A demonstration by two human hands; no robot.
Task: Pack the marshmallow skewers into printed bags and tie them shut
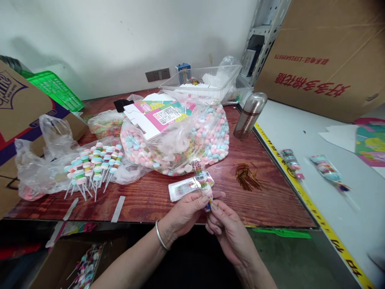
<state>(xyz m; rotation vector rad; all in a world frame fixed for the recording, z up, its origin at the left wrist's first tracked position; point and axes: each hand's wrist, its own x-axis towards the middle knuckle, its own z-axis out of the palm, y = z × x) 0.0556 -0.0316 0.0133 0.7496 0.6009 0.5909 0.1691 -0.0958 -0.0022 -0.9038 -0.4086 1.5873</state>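
Observation:
A marshmallow lollipop (206, 188) in a clear printed wrapper stands tilted up between my hands at the table's front edge. My left hand (185, 212), with a bangle on the wrist, is closed around its lower part, thumb on top. The fingertips of my right hand (227, 226) pinch the gathered lower end of the wrapper; whether they hold a tie there is hidden. Just behind my left hand lies a flat white pack of wrappers (183, 189). Gold twist ties (248, 176) lie in a loose pile to the right.
Unwrapped marshmallow sticks (93, 164) lie on plastic at left. Behind my hands are bags of loose marshmallows (212, 132) with printed cards (162, 114) on top. A metal flask (251, 114) stands at right. Two wrapped lollipops (326, 168) lie on the white table beyond the yellow tape.

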